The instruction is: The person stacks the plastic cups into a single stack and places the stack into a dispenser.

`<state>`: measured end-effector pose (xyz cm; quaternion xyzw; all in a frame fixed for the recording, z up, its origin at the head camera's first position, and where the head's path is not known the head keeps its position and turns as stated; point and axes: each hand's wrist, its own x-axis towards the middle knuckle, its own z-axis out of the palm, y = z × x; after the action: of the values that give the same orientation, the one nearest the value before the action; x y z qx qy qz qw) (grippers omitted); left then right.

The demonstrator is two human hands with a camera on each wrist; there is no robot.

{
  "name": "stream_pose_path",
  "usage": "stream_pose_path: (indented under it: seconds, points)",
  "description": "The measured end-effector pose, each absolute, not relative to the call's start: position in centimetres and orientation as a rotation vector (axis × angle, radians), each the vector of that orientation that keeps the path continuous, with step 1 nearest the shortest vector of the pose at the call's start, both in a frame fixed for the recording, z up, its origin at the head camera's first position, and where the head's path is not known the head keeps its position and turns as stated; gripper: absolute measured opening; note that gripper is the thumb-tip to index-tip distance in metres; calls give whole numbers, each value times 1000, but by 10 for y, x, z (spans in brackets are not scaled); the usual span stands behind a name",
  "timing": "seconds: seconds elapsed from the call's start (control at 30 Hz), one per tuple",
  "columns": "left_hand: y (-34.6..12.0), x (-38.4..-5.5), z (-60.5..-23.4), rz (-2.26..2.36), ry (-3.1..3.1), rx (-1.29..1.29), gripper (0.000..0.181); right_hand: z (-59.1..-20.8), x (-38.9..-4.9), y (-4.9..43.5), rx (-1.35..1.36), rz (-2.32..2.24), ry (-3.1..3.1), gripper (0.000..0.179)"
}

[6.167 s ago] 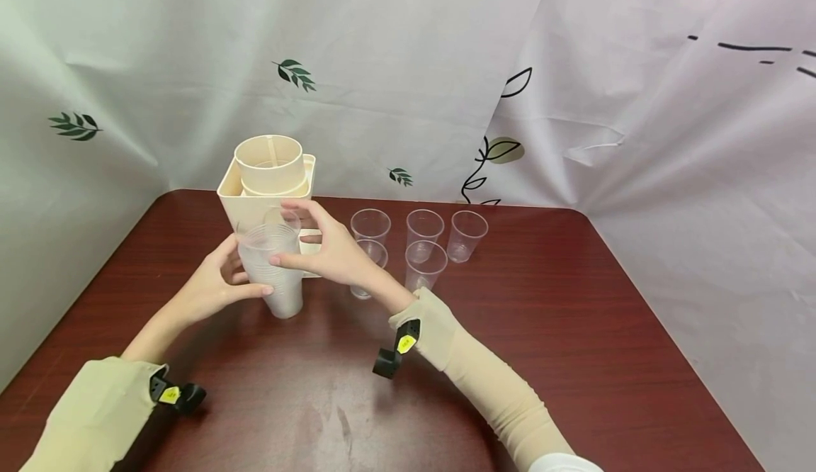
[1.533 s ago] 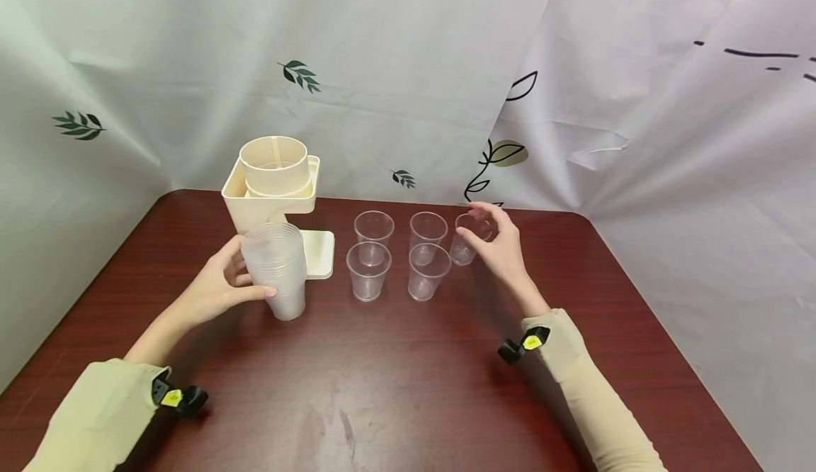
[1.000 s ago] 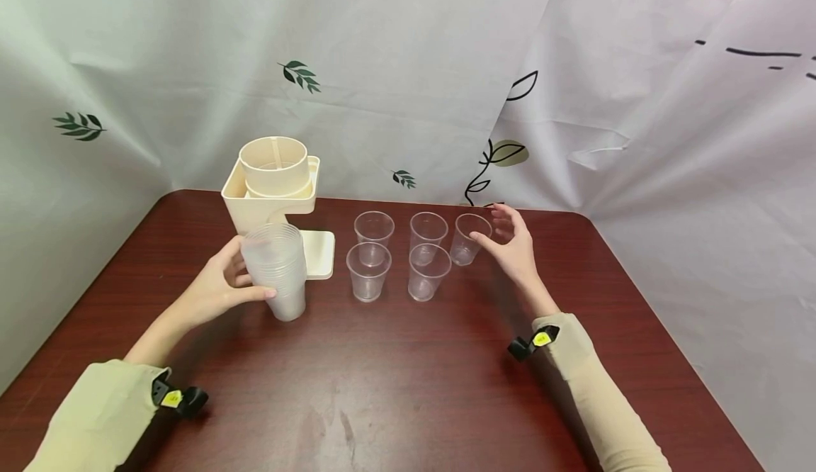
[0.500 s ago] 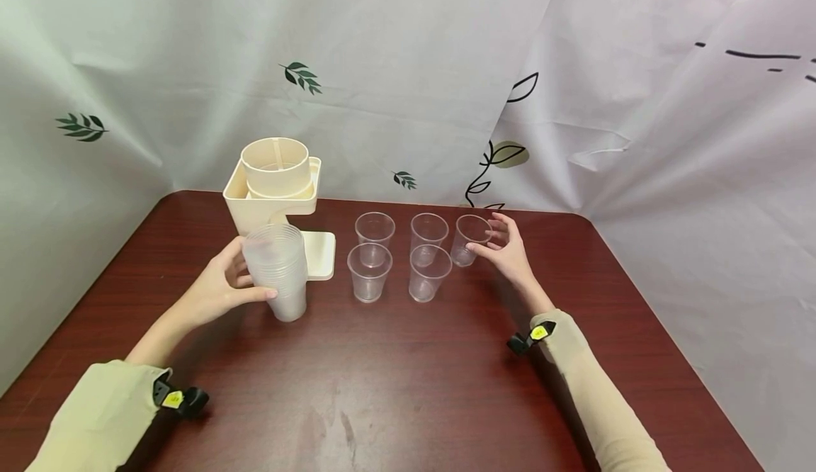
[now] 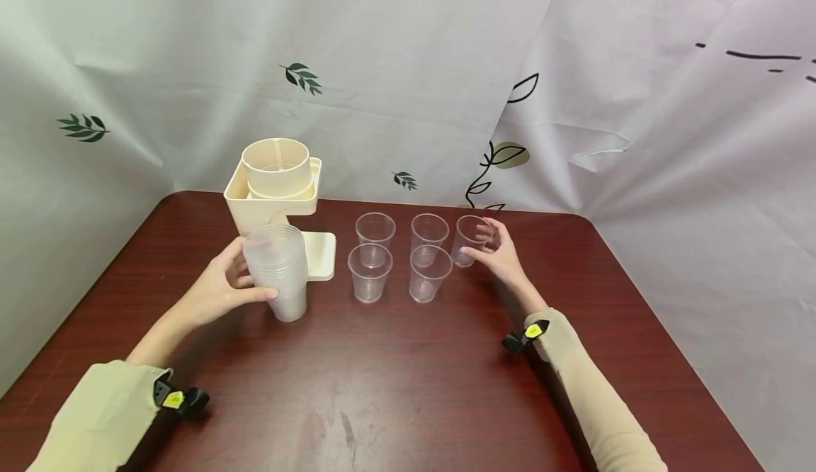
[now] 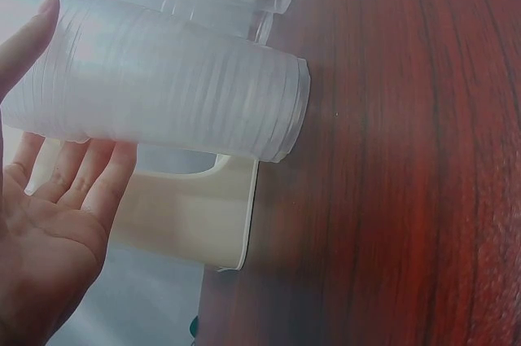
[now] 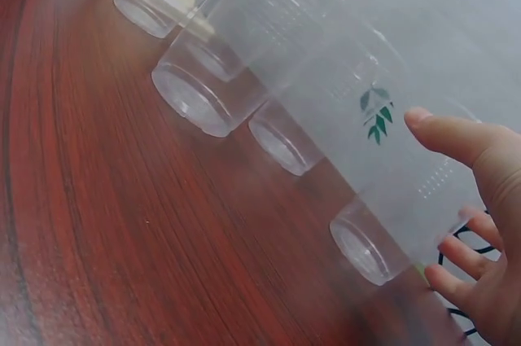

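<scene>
A tall stack of nested clear plastic cups [image 5: 280, 266] stands upright at the left of the table. My left hand [image 5: 217, 288] grips it from its left side, thumb in front and fingers behind; the left wrist view shows the ribbed stack [image 6: 171, 77] close up. At the back right, my right hand [image 5: 500, 252] is round a single clear plastic cup [image 5: 465, 245], which stands on the table. The thumb is on its near side, the fingers behind it. In the right wrist view that cup [image 7: 370, 240] is between thumb and fingers.
Several more single clear cups stand upright in the middle, such as the front left one [image 5: 368, 277] and the front right one [image 5: 426, 279]. A cream cup-shaped holder on a stand [image 5: 270, 206] is behind the stack. A white patterned curtain [image 5: 395, 103] backs the table.
My right hand has left the top of the stack for the far right cup. It drew back slightly there, then closed in round the cup again. My left hand stays on the stack.
</scene>
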<state>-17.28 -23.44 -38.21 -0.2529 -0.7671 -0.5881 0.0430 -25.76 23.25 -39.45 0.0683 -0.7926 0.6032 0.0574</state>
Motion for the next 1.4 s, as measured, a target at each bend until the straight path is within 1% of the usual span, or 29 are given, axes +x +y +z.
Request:
stream_pose_path:
  seconds: [0.2,0.6,0.83,0.9,1.4]
  points:
    - [-234,-173,-382,-1810,-2338,-779,73,-387,-248,224,250,1793,-2414,73]
    - [-233,-174,-383,-1810,-2329,-785,71,-387,-247,220,236,1778,-2415,69]
    - [-234,-173,-382,-1810,-2335,-776,71,-405,-260,227,195,1763,-2398,69]
    - [-234,-173,-382,-1814,-2335,-774,71,-405,-260,226,188,1741,-2396,68]
    - [-233,-172,-381,-1808,-2346,-770,70,-382,-252,224,206,1733,-2299,65]
